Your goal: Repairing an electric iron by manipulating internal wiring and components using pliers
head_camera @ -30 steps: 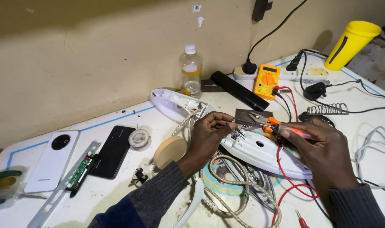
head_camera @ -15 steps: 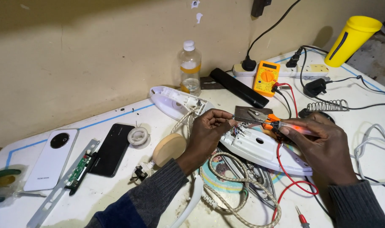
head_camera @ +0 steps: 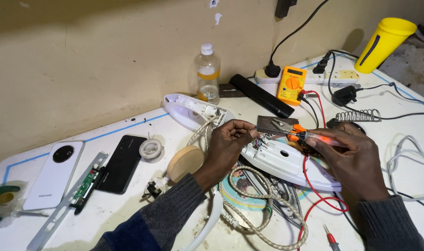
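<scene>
The left hand was curled, with its fingertips pinched on small wires at the open end of a white iron body. What the tips pinched was too small to see well. The right hand was wrapped around an orange-handled screwdriver, gripping it tight. The thin metal tip of the tool pointed toward the left fingertips and ended just beside them, over the open end of the iron body.

The iron body lay flat on the white table, right under both hands. Red wires ran below the right fingers and looped toward the table edge. A braided cloth cord curled under the left wrist. A round tan disc sat just beside the left wrist.

Past the left fingers lay a white plastic shell, and behind it stood a clear bottle by the wall. Past the right fingers were an orange meter, a long black bar and a white power strip. A wire coil stand sat near the right knuckles. A yellow cup stood far off in the corner.

Well away from the left hand lay a black phone, a white phone and a small reel.
</scene>
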